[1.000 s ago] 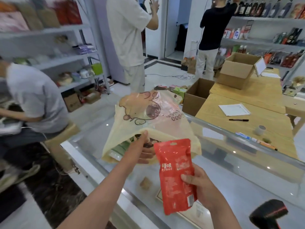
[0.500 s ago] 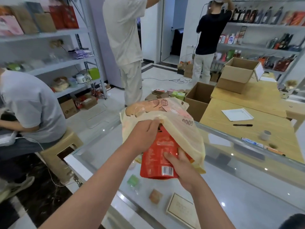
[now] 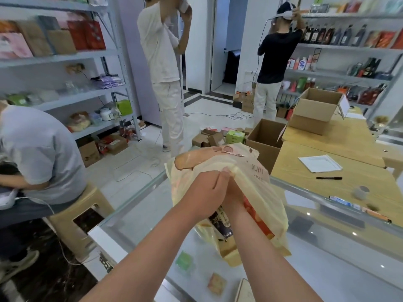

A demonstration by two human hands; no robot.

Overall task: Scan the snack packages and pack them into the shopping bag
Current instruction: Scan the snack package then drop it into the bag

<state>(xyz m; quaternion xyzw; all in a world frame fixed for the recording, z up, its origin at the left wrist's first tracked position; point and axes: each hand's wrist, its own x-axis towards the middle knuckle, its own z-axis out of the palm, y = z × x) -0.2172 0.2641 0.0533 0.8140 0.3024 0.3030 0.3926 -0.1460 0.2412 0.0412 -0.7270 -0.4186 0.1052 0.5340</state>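
A pale yellow plastic shopping bag [image 3: 257, 192] with a cartoon print stands on the glass counter [image 3: 327, 253]. My left hand [image 3: 202, 192] grips the bag's upper edge near its mouth. My right hand [image 3: 234, 192] is pushed into the mouth of the bag, its fingers hidden inside. The red snack package [image 3: 258, 219] shows through the thin plastic, lying inside the bag beside a dark package [image 3: 222, 223]. Whether my right hand still holds the red package cannot be seen.
A seated person [image 3: 37, 153] on a stool is at the left, and two people stand by the shelves further back. Open cardboard boxes [image 3: 266, 138] and a wooden table [image 3: 340, 177] with paper and a pen lie beyond the counter. Small packets show under the glass.
The red package, held in front of the bag a second ago, has gone down inside it. My right hand followed it into the bag's mouth. The view has tilted upward.
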